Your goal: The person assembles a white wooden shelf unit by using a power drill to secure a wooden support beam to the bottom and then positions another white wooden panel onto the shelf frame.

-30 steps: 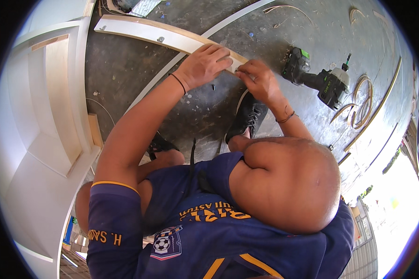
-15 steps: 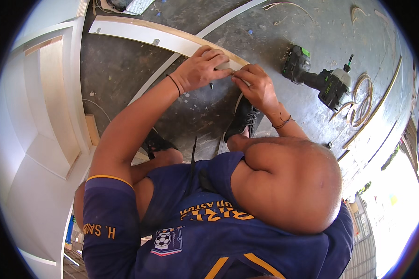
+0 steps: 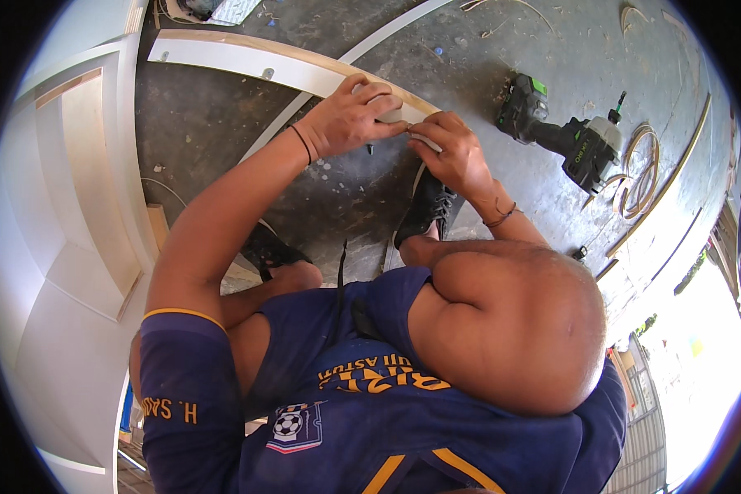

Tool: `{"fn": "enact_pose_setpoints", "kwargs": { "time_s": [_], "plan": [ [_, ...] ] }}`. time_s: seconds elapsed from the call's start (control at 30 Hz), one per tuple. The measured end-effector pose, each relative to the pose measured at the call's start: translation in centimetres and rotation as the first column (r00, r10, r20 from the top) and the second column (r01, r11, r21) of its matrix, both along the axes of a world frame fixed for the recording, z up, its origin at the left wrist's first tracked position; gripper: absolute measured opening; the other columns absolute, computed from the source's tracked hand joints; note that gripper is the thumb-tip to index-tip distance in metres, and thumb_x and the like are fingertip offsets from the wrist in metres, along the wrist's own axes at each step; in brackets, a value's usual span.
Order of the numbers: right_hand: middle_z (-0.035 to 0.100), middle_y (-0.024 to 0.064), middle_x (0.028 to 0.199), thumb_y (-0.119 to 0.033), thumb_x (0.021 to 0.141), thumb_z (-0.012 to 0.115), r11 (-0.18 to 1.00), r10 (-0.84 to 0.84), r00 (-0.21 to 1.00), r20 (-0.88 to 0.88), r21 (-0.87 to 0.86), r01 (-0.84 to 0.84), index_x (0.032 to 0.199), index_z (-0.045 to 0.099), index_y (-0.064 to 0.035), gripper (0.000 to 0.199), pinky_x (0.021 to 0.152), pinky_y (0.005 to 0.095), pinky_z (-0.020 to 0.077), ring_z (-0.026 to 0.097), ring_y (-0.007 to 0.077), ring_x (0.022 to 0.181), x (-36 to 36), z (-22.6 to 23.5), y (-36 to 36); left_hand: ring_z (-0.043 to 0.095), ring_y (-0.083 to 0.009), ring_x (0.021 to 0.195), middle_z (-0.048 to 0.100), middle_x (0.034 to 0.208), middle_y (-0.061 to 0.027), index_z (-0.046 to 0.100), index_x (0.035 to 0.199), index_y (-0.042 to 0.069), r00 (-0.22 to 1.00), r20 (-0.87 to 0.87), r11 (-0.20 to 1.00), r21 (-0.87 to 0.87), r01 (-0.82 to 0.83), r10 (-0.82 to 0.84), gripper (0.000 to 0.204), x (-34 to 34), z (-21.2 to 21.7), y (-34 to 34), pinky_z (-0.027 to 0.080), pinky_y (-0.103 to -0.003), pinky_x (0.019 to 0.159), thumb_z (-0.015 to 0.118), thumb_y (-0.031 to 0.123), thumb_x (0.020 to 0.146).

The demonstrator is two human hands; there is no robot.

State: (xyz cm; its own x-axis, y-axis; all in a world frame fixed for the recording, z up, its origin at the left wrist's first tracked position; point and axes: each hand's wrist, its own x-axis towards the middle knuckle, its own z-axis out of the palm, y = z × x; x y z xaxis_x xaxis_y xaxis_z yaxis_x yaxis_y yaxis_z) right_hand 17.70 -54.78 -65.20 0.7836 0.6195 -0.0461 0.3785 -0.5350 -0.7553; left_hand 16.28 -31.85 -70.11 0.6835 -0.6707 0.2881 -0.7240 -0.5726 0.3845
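A long white board (image 3: 222,60) with a bare wood edge lies across the floor ahead of me, with small metal fittings (image 3: 267,74) set in its face. Over its right part, my left hand (image 3: 358,119) is closed, thumb and forefinger pinched at the board. Right beside it, my right hand (image 3: 449,150) pinches too, its fingertips almost touching the left ones. Whatever lies between the fingertips is too small to make out. A short dark peg-like piece (image 3: 370,149) shows just below my left hand.
A black and green cordless driver (image 3: 564,140) lies on the floor at right, beside coiled edging strip (image 3: 640,173). Another long pale strip (image 3: 395,31) runs beneath the board. White cabinet panels (image 3: 66,181) stand at left. My black shoes (image 3: 426,202) are below the hands.
The board and the floor things have shifted slightly left in view. Both hands keep the same pinch at the same place on the board.
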Motion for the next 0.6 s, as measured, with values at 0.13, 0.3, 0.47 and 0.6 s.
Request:
{"fn": "enact_pose_setpoints", "kwargs": {
  "time_s": [0.13, 0.3, 0.47, 0.6],
  "plan": [
    [0.061, 0.0086, 0.087, -0.010, 0.074, 0.071, 1.000, -0.015, 1.000, 0.010, -0.008, 0.015, 0.089, 0.068, -0.0081, 0.016, 0.072, 0.0375, 0.0500, 0.059, 0.0286, 0.083, -0.12, -0.35, -0.59, 0.048, -0.0186, 0.114, 0.053, 0.112, 0.0004, 0.067, 0.103, 0.029, 1.000, -0.007, 1.000, 0.008, 0.002, -0.002, 0.030, -0.13, -0.12, 0.02, 0.035, -0.039, 0.099, 0.060, 0.018, 0.076],
    [0.061, 0.0062, 0.085, -0.010, 0.074, 0.070, 0.999, -0.024, 0.999, 0.045, -0.031, 0.026, 0.087, 0.068, -0.0094, 0.013, 0.069, 0.0374, 0.0502, 0.060, 0.0269, 0.080, -0.46, -0.52, -0.32, 0.047, -0.0184, 0.114, 0.053, 0.112, 0.0010, 0.066, 0.105, 0.029, 1.000, -0.006, 1.000, 0.018, 0.003, -0.003, 0.031, -0.27, -0.26, -0.01, 0.035, -0.039, 0.100, 0.060, 0.018, 0.076],
    [0.061, 0.0046, 0.083, -0.010, 0.075, 0.069, 0.999, -0.018, 0.998, 0.066, -0.046, 0.021, 0.085, 0.068, -0.0105, 0.011, 0.067, 0.0373, 0.0506, 0.060, 0.0261, 0.078, -0.49, -0.43, -0.14, 0.047, -0.0182, 0.113, 0.054, 0.112, 0.0019, 0.065, 0.106, 0.029, 1.000, -0.001, 1.000, 0.009, 0.002, -0.002, 0.032, -0.11, -0.28, -0.14, 0.035, -0.040, 0.099, 0.059, 0.018, 0.077],
    [0.061, 0.0047, 0.083, -0.010, 0.074, 0.069, 0.998, -0.024, 0.998, 0.066, -0.050, 0.028, 0.085, 0.068, -0.0107, 0.011, 0.067, 0.0375, 0.0507, 0.060, 0.0260, 0.078, -0.31, -0.53, -0.21, 0.048, -0.0177, 0.113, 0.054, 0.111, 0.0020, 0.065, 0.106, 0.029, 1.000, -0.008, 1.000, 0.030, 0.003, -0.003, 0.032, 0.16, -0.10, -0.11, 0.035, -0.040, 0.098, 0.058, 0.018, 0.077]
  ]
}}
